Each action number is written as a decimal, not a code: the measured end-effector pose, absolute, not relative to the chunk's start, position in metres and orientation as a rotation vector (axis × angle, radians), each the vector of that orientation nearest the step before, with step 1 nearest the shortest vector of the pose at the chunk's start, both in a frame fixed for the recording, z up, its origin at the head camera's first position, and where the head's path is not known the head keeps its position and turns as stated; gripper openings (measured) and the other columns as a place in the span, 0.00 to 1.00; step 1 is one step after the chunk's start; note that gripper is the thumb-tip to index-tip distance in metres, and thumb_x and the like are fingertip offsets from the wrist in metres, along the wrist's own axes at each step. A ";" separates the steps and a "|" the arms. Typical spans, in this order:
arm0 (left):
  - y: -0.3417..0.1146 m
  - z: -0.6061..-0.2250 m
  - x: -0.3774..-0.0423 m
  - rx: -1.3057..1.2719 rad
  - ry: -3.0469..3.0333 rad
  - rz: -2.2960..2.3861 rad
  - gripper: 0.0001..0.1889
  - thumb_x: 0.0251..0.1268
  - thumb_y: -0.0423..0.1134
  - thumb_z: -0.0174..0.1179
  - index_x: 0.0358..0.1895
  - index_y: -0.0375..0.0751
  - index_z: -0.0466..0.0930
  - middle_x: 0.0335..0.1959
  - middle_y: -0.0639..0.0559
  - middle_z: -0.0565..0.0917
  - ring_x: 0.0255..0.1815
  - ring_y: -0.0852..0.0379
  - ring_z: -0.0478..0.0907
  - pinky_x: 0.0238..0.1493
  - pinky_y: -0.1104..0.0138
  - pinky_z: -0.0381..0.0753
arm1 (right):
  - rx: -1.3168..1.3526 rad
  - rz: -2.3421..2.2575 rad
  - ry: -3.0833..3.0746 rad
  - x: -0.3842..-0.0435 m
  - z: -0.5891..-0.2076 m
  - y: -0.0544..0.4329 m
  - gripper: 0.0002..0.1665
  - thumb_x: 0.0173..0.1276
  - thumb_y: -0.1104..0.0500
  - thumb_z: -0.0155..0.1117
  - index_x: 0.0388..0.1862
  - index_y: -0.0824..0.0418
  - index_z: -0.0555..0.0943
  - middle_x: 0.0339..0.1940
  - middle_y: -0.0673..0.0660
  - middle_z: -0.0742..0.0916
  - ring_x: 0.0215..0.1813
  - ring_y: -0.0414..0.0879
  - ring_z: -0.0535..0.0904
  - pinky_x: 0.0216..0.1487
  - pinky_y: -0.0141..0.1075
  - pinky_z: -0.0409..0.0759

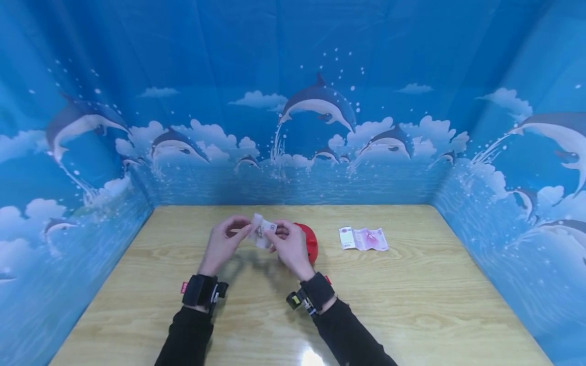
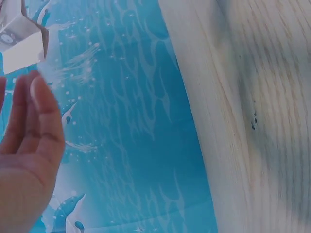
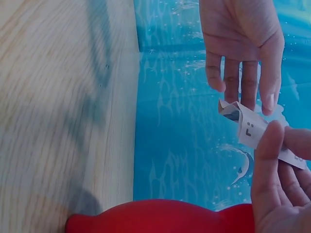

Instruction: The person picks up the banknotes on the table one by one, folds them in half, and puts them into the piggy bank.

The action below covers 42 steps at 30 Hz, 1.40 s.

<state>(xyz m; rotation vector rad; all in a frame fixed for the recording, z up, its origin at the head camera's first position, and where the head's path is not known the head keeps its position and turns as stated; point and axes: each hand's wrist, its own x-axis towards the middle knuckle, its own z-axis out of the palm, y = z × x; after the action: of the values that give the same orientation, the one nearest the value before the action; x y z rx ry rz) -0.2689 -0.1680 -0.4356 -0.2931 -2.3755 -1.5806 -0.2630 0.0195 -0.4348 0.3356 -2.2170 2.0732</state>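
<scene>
Both hands are raised over the table around a folded, creased banknote [image 1: 259, 231]. My right hand [image 1: 291, 247] pinches it between thumb and fingers; in the right wrist view the folded banknote [image 3: 252, 128] sticks out past the thumb. My left hand [image 1: 225, 240] is at the note's other end, its fingers fairly straight. In the left wrist view the left hand [image 2: 31, 141] has its fingertips just under the banknote [image 2: 24, 51]; whether they touch it I cannot tell. Behind the right hand stands a rounded red object [image 1: 310, 241], partly hidden, of unclear kind.
A second banknote [image 1: 366, 239], pinkish and creased, lies flat on the wooden table [image 1: 412, 295] to the right. A blue curtain [image 1: 229, 51] printed with dolphins encloses the table's back and sides. The red object's top [image 3: 165, 218] shows below the right hand.
</scene>
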 end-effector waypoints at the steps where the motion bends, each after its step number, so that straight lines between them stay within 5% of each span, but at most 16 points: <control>1: -0.167 -0.436 -0.269 -0.297 -2.359 -1.550 0.15 0.63 0.44 0.66 0.49 0.40 0.84 0.46 0.46 0.86 0.47 0.55 0.82 0.43 0.72 0.81 | 0.338 2.076 -2.207 -0.263 -0.435 0.020 0.14 0.66 0.61 0.68 0.48 0.65 0.82 0.40 0.63 0.89 0.34 0.44 0.85 0.29 0.44 0.86; 6: -0.163 -0.437 -0.268 -0.388 -2.286 -1.398 0.10 0.59 0.41 0.70 0.43 0.43 0.87 0.39 0.50 0.86 0.41 0.59 0.81 0.37 0.70 0.82 | 0.349 2.089 -2.178 -0.263 -0.435 0.020 0.15 0.65 0.60 0.69 0.48 0.66 0.83 0.41 0.66 0.89 0.36 0.51 0.86 0.28 0.39 0.86; 18: -0.153 -0.443 -0.266 -0.622 -2.226 -1.342 0.19 0.59 0.38 0.70 0.55 0.44 0.84 0.57 0.46 0.84 0.54 0.51 0.82 0.46 0.56 0.85 | 0.348 2.139 -2.152 -0.263 -0.431 0.021 0.16 0.67 0.64 0.65 0.52 0.71 0.79 0.45 0.70 0.87 0.43 0.63 0.85 0.27 0.37 0.85; 24: -0.150 -0.444 -0.265 -0.620 -2.271 -1.293 0.21 0.58 0.37 0.70 0.57 0.42 0.82 0.59 0.44 0.82 0.58 0.49 0.80 0.49 0.59 0.84 | 0.359 2.142 -2.126 -0.260 -0.430 0.021 0.17 0.66 0.62 0.67 0.51 0.68 0.80 0.44 0.67 0.88 0.42 0.65 0.84 0.27 0.33 0.84; 29: -0.146 -0.443 -0.266 -0.627 -2.250 -1.322 0.19 0.59 0.39 0.70 0.55 0.43 0.83 0.55 0.46 0.84 0.52 0.51 0.83 0.48 0.59 0.85 | 0.391 2.157 -2.108 -0.262 -0.431 0.021 0.15 0.68 0.61 0.66 0.51 0.66 0.80 0.44 0.65 0.88 0.43 0.69 0.83 0.27 0.33 0.84; 37: -0.144 -0.441 -0.264 -0.598 -2.261 -1.381 0.18 0.59 0.42 0.70 0.54 0.48 0.84 0.49 0.49 0.87 0.46 0.53 0.85 0.47 0.57 0.85 | 0.394 2.092 -2.177 -0.263 -0.431 0.022 0.16 0.68 0.59 0.66 0.53 0.62 0.81 0.46 0.63 0.88 0.37 0.62 0.84 0.31 0.40 0.85; 42: -0.143 -0.440 -0.263 -0.580 -2.277 -1.406 0.18 0.57 0.41 0.71 0.52 0.45 0.84 0.48 0.47 0.87 0.45 0.52 0.86 0.48 0.55 0.85 | 0.384 2.075 -2.212 -0.262 -0.427 0.023 0.17 0.68 0.61 0.66 0.55 0.63 0.80 0.47 0.64 0.88 0.30 0.47 0.83 0.28 0.32 0.83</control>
<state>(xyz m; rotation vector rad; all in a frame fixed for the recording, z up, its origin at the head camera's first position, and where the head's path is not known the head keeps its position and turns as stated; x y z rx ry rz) -0.2625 -0.1429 -0.4398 -0.5800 -2.2774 -1.4058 -0.2618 0.0230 -0.4270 0.3837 -2.2116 2.0754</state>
